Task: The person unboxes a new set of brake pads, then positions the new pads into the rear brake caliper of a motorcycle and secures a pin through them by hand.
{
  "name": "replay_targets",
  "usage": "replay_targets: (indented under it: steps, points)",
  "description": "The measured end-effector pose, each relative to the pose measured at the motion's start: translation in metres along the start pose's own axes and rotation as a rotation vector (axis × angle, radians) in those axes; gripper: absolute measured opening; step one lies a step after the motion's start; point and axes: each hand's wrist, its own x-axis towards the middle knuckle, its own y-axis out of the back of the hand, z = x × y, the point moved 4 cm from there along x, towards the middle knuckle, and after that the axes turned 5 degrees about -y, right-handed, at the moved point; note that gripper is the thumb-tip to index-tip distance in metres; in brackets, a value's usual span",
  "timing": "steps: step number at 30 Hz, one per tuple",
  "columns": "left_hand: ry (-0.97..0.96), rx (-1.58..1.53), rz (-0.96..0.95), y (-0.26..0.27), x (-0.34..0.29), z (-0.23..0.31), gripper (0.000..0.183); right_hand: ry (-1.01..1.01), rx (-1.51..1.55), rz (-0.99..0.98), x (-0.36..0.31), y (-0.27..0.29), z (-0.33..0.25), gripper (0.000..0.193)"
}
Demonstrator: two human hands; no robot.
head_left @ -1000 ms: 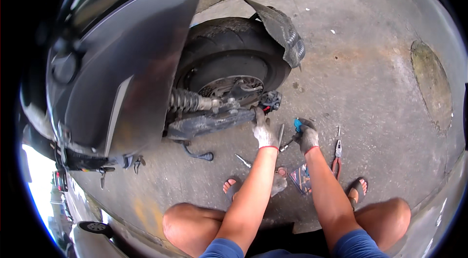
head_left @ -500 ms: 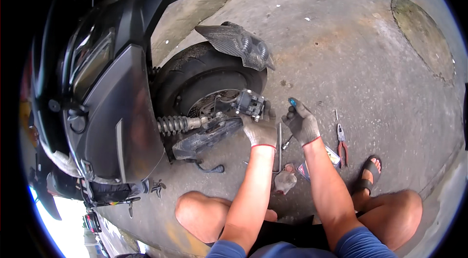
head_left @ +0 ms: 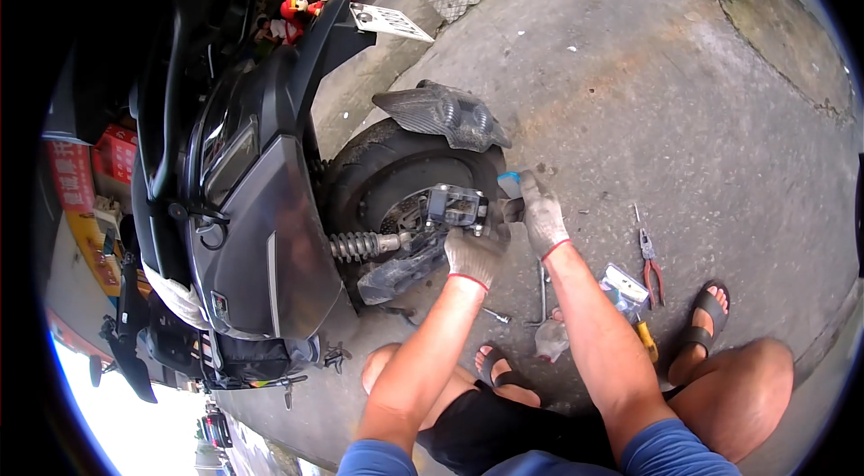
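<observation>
Brake caliper (head_left: pixel 455 203), count one, held up in front of the rear wheel (head_left: pixel 373 157) of one dark scooter (head_left: pixel 247 242). Left hand (head_left: pixel 479 255), gloved, fingers clamped on the caliper's lower right side. Right hand (head_left: pixel 543 213), also gloved, fingers together on one small blue piece (head_left: pixel 509 182), just right of the caliper — exact grip blurred.

Writing: one white plate (head_left: pixel 393 22) with dark characters at the scooter's tail; red signboard (head_left: pixel 72 175) with pale characters at far left; one printed packet (head_left: pixel 624 285) on the ground, print too small to read.

Counts: two gloves, two sandals, one near coil shock absorber (head_left: pixel 364 246). On the ground — one red-handled pliers (head_left: pixel 652 272), one thin rod-like tool (head_left: pixel 638 214) just above it, one yellow-handled tool (head_left: pixel 646 341) near the packet, one metal bar (head_left: pixel 543 292), one short metal tool (head_left: pixel 497 316) between the forearms.
</observation>
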Motion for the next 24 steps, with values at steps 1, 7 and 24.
replay_targets:
  steps: [1,7,24]
  points:
    - [0.012,0.050,-0.029,0.000,0.001,0.002,0.036,0.000,0.005,-0.005,0.001,-0.003,0.000,0.050]
    - [0.081,0.171,0.002,0.006,0.015,0.017,0.045,0.026,-0.006,-0.066,0.009,-0.028,0.004,0.041]
    - [0.110,0.544,0.124,0.004,0.028,0.034,0.038,-0.204,0.111,-0.185,0.044,-0.053,0.036,0.048]
